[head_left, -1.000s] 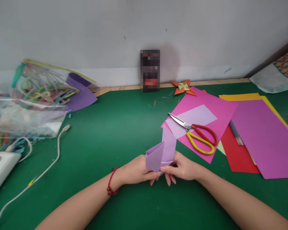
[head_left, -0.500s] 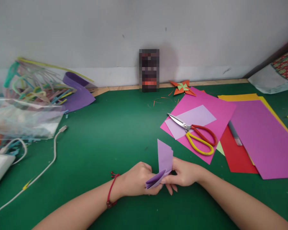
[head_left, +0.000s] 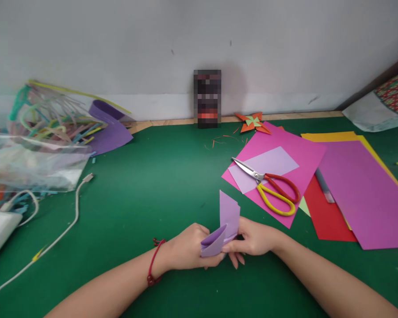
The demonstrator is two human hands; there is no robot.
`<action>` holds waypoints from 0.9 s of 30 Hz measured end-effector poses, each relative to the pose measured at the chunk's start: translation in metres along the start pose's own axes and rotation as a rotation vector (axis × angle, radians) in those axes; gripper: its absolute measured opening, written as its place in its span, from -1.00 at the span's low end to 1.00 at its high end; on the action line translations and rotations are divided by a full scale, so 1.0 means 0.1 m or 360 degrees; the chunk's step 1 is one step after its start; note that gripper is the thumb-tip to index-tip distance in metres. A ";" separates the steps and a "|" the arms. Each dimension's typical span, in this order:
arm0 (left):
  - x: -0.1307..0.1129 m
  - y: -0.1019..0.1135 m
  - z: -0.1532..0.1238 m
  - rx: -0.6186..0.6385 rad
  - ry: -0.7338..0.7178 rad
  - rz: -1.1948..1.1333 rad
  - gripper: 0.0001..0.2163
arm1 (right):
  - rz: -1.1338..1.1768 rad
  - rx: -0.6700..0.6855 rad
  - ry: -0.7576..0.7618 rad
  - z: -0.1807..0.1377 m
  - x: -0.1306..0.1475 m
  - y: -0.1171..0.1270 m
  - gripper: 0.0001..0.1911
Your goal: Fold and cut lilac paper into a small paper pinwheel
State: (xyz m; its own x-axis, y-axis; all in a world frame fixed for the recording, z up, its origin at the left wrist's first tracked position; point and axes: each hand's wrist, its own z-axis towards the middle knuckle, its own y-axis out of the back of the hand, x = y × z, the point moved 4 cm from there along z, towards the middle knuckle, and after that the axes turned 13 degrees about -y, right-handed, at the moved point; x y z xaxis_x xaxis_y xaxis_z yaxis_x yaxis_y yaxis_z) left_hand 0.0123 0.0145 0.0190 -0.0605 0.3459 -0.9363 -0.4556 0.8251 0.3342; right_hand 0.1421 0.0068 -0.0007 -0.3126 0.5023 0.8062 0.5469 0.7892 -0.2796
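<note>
A folded piece of light purple paper [head_left: 229, 213] is held between both hands, low in the middle of the view. One panel stands upright, and a looped fold opens toward the left. My left hand [head_left: 193, 247], with a red cord bracelet at the wrist, grips the left part of the fold; some of its fingers are behind the paper. My right hand [head_left: 254, 238] pinches the right side near the crease, thumb in front. Beyond the right hand, scissors [head_left: 259, 177] with one red and one yellow handle lie on pink paper [head_left: 305, 150] and a lilac sheet [head_left: 281, 160].
An orange and green paper star [head_left: 253, 121] lies near the wall beside thin orange scraps. Purple [head_left: 368, 190], yellow and red [head_left: 331, 225] sheets are at right. At left are a plastic bag [head_left: 36, 163] of coloured strips, a white cable [head_left: 76, 207] and a power strip [head_left: 1, 232].
The looped fold at the left hand has tipped up and spread wider, showing more of its front face. Both hands keep their hold in nearly the same place.
</note>
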 end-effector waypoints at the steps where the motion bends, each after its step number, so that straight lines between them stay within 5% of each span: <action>1: 0.00 0.00 0.00 0.0002 0.0010 -0.0028 -0.75 | -0.0004 0.0002 0.0003 0.00 0.00 0.00 -0.68; 10: 0.01 -0.05 -0.02 -0.0019 0.0059 -0.0106 -0.77 | 0.0074 0.0002 -0.0004 0.00 0.02 -0.01 -0.67; 20: 0.06 0.12 0.11 -0.0273 0.0086 -0.0732 -0.62 | 0.0680 -0.0265 0.0398 0.11 0.11 0.14 -0.58; 27: 0.07 0.12 0.10 -0.0228 0.0124 -0.0651 -0.63 | 0.0631 -0.0148 0.0344 0.09 0.08 0.15 -0.63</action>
State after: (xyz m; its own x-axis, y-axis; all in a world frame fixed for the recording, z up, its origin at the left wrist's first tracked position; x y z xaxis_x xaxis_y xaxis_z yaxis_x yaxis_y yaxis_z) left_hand 0.0153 0.0308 0.0172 0.0859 -0.0356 -0.9957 -0.5741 0.8150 -0.0787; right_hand 0.1408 0.0259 -0.0028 0.0986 0.6659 0.7395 0.6622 0.5108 -0.5482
